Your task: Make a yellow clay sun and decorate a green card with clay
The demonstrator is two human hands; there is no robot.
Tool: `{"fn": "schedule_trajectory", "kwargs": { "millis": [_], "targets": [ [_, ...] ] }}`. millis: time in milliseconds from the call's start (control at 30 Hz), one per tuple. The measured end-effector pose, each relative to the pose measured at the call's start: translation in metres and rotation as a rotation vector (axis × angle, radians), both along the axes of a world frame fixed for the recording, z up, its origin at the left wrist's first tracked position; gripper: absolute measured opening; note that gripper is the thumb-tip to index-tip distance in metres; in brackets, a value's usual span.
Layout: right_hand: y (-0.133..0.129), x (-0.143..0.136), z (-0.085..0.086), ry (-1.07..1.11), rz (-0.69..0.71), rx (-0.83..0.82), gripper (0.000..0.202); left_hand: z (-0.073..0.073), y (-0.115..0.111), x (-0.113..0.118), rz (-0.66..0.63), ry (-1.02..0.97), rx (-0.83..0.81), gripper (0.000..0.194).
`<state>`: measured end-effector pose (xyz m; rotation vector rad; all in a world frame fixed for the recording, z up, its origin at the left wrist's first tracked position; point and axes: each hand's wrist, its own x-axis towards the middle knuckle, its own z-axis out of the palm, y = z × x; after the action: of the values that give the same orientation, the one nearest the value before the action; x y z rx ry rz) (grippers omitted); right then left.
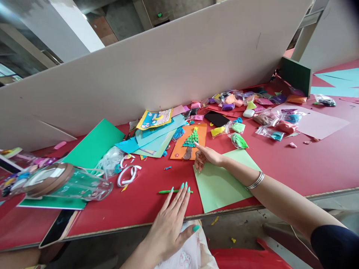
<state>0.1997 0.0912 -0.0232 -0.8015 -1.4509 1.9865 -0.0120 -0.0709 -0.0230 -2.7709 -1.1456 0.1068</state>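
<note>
My left hand (174,216) lies flat at the table's front edge, fingers stretched and nails green, over a slim green pointed stick (165,192). My right hand (208,156), with bracelets on the wrist, reaches in from the right. Its index finger is stretched out at the edge of a Christmas tree (191,138) of green clay with a yellow star and brown trunk. The other fingers curl loosely, holding nothing visible. The tree is on an orange card (201,134). A light green sheet (224,186) lies under my right hand and forearm.
Behind are bags of coloured clay (238,127), a black phone (217,118) and a paper stack (161,136). Left are a clear plastic jug (92,184), white ribbon (131,175) and green board (95,144). A partition (168,67) backs the table. Another person's arm (19,257) shows lower left.
</note>
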Motion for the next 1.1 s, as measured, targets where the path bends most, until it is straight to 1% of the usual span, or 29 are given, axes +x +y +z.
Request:
{"fn": "schedule_trajectory", "kwargs": {
  "millis": [33,100,167,300,367,400,467,567,667,733,800,867,967,1033,1100],
  "targets": [
    [0.0,0.0,0.0,-0.005,0.001,0.002,0.072,0.001,-0.002,-0.001,-0.002,0.01,-0.009,0.082],
    [-0.001,0.0,0.002,-0.014,-0.002,0.01,0.072,0.0,0.002,-0.001,0.007,0.001,-0.001,0.081],
    [-0.001,0.001,0.003,-0.017,-0.001,0.012,0.071,-0.006,0.014,0.002,0.024,-0.029,0.026,0.082],
    [-0.003,0.001,0.004,-0.017,0.01,0.012,0.072,-0.019,0.046,0.011,0.07,-0.079,0.078,0.084],
    [-0.003,0.001,0.004,-0.017,0.0,0.018,0.071,-0.022,0.053,0.015,0.092,-0.094,0.107,0.085],
    [-0.003,0.001,0.004,-0.016,-0.006,0.018,0.071,-0.021,0.052,0.016,0.093,-0.098,0.115,0.085],
    [-0.003,0.001,0.003,-0.015,-0.013,0.017,0.071,-0.017,0.042,0.015,0.071,-0.094,0.111,0.084],
    [-0.002,0.0,0.002,-0.018,-0.008,0.01,0.071,-0.006,0.019,0.005,0.014,-0.065,0.092,0.077],
    [-0.002,0.0,0.002,-0.031,-0.006,0.013,0.072,0.003,0.0,-0.007,0.033,-0.073,0.155,0.071],
    [-0.001,0.0,0.001,-0.037,-0.001,0.02,0.073,0.004,-0.007,-0.012,0.035,-0.06,0.149,0.069],
    [-0.001,0.0,0.0,-0.031,0.002,0.029,0.073,0.0,-0.007,-0.013,0.022,-0.027,0.095,0.069],
    [-0.001,0.001,-0.002,-0.022,0.001,0.04,0.072,-0.006,-0.001,-0.011,0.025,-0.021,0.058,0.072],
    [0.0,0.001,-0.002,-0.017,0.001,0.044,0.071,-0.013,0.022,-0.006,0.055,-0.061,0.039,0.078],
    [0.0,0.001,-0.003,-0.018,0.006,0.037,0.071,-0.012,0.041,-0.004,0.076,-0.085,0.046,0.078],
    [0.001,0.001,-0.003,-0.02,0.01,0.036,0.072,-0.008,0.058,-0.003,0.1,-0.117,0.095,0.081]
  ]
}}
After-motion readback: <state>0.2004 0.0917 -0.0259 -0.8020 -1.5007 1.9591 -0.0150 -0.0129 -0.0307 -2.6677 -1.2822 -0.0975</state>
